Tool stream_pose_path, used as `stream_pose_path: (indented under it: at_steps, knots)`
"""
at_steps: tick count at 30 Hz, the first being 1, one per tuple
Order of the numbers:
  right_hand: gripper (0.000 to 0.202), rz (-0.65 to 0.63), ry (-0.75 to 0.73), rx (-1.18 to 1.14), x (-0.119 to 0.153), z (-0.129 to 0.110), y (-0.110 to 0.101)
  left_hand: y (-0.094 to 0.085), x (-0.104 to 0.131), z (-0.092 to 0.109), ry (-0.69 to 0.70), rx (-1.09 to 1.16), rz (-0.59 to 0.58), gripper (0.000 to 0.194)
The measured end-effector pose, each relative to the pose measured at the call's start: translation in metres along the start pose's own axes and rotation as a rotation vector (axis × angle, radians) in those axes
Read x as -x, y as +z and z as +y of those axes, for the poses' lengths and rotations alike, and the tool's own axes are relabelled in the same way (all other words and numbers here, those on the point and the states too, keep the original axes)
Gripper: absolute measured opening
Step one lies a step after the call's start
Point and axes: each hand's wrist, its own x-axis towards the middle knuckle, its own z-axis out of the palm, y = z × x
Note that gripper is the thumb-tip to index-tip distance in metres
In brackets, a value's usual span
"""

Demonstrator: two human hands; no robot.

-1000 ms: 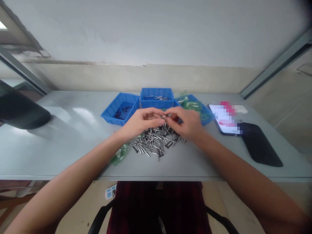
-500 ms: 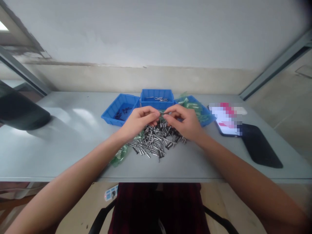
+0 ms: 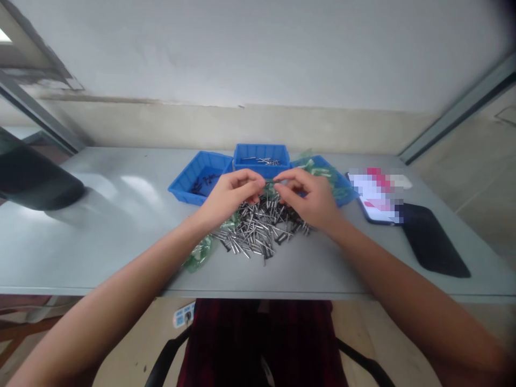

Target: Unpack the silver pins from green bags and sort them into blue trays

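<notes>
My left hand (image 3: 237,193) and my right hand (image 3: 308,196) face each other above a pile of metal rivets or pins (image 3: 256,231). A small thin dark piece (image 3: 270,181) spans the gap between the fingertips, too small to name. Both hands are pinched, thumb against fingers. Behind them stand three blue bins: the left bin (image 3: 181,183) has dark small parts in it, the middle bin (image 3: 262,148) some silvery pins, and the right bin (image 3: 347,199) green plastic bags (image 3: 322,172).
Another green bag (image 3: 198,255) lies left of the pile. On the right are a lit phone (image 3: 374,201) and a black flat object (image 3: 435,242). A dark cylinder (image 3: 36,174) is at the far left. The table's front edge (image 3: 262,294) runs below.
The fingertips of both hands have drawn slightly apart, with the thin piece now showing between them. The whole view has shifted slightly.
</notes>
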Motion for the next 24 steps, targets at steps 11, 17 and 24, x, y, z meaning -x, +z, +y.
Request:
stream_pose_path:
  at_steps: [11,17,24]
  knots:
    - [0.018,-0.036,-0.016,0.029,-0.0004,-0.0003,-0.0015,0.0021,0.0023,0.0046,-0.008,-0.116,-0.048,0.027]
    - [0.023,-0.090,0.027,0.014,-0.0009,0.0004,0.0009,0.0013,0.0012,0.0041,-0.008,-0.124,-0.011,0.020]
    - [0.021,-0.072,0.019,0.029,-0.0004,-0.0015,-0.0003,0.0011,0.0023,0.0057,0.006,-0.132,-0.023,0.016]
